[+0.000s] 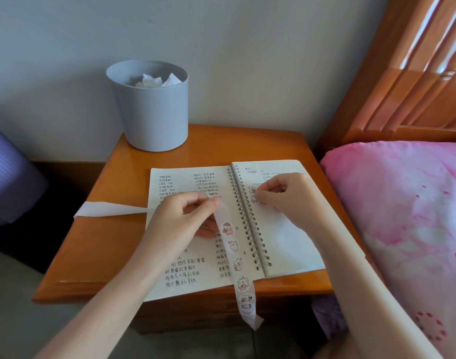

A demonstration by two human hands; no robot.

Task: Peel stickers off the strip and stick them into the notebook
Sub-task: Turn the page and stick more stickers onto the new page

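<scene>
Mid-frame, the left hand (188,216) pinches the sticker strip (236,257) over the notebook (286,244), while the right hand (284,194) pinches a sticker (255,199) against the right page.

Grey bin (152,117), seemingly paper-filled, on wooden nightstand (221,142).

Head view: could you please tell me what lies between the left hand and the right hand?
In the head view, the spiral binding runs between the left hand, which grips the strip, and the right hand, pinching a sticker.
</scene>
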